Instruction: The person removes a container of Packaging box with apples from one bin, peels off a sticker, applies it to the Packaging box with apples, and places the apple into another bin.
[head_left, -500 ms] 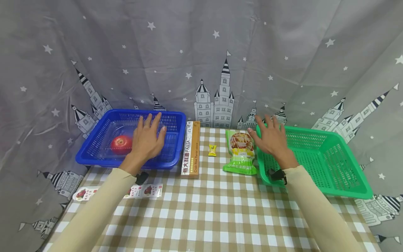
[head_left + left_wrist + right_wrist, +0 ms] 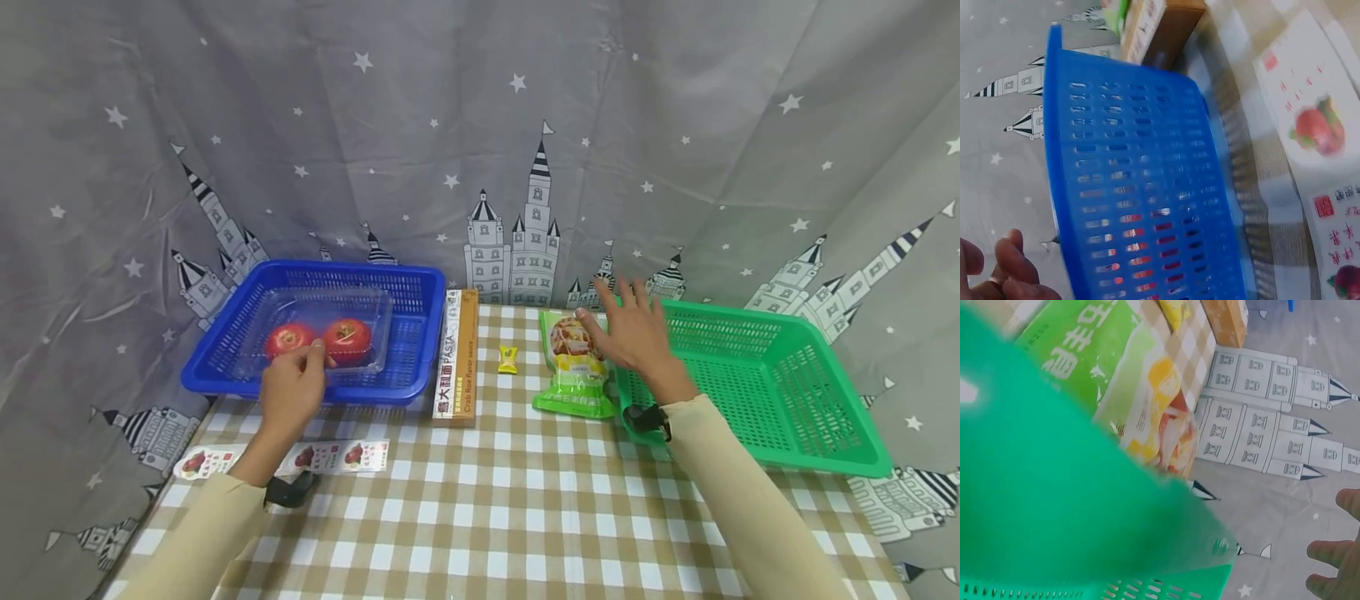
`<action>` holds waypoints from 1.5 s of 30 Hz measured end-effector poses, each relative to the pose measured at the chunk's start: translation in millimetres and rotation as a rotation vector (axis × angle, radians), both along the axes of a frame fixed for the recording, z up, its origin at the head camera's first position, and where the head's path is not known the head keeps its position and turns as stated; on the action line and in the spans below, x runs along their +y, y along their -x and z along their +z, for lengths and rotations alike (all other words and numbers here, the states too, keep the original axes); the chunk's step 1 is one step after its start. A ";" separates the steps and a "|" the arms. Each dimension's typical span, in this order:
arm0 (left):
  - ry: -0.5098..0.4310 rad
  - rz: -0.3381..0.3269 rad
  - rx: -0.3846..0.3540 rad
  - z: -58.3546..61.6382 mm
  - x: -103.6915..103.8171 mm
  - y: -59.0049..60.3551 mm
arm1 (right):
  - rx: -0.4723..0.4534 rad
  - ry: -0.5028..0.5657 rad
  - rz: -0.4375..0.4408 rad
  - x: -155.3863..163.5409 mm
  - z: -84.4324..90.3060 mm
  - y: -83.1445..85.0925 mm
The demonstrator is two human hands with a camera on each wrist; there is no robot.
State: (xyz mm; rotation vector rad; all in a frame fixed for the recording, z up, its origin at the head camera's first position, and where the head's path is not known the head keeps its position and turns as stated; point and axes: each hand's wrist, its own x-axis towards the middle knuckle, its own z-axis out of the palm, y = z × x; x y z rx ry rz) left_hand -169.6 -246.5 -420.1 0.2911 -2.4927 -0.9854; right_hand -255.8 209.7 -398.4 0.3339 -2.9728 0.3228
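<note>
In the head view, my left hand (image 2: 291,390) hovers at the front rim of the blue basket (image 2: 420,333), its fingers loosely bent. Its fingertips overlap the front edge of a clear plastic box (image 2: 255,333) lying in that basket. Two red apples, a left apple (image 2: 289,338) and a right apple (image 2: 348,340), show through the box. The left wrist view shows the fingers (image 2: 1016,262) above the basket rim with nothing visible between them. My right hand (image 2: 636,337), fingers spread, is over the left edge of the green basket (image 2: 825,392), beside a green food packet (image 2: 576,367).
A pasta box (image 2: 456,358) stands right of the blue basket, and a small yellow packet (image 2: 507,360) lies near it. A strip of apple labels (image 2: 360,456) lies in front of the blue basket on the checked tablecloth (image 2: 480,517). A grey curtain (image 2: 450,108) hangs behind.
My left hand has drawn back from over the plastic box to the basket's front rim, its fingers now bent, uncovering the second apple. The right hand has shifted slightly left.
</note>
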 end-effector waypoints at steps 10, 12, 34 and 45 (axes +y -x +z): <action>-0.258 -0.070 -0.287 -7.8 -7.4 -31.9 | -0.010 -0.006 0.033 -20.2 -2.4 0.9; -0.305 -0.069 -0.350 -12.3 -9.7 -34.3 | -0.013 -0.003 0.039 -26.0 -3.3 0.9; -0.627 -0.112 -0.525 -25.6 -19.2 -37.4 | 0.003 0.035 0.284 -138.2 -7.2 -1.7; -0.631 -0.134 -0.517 -26.3 -18.4 -36.3 | -0.049 0.028 0.357 -212.0 -2.2 -3.2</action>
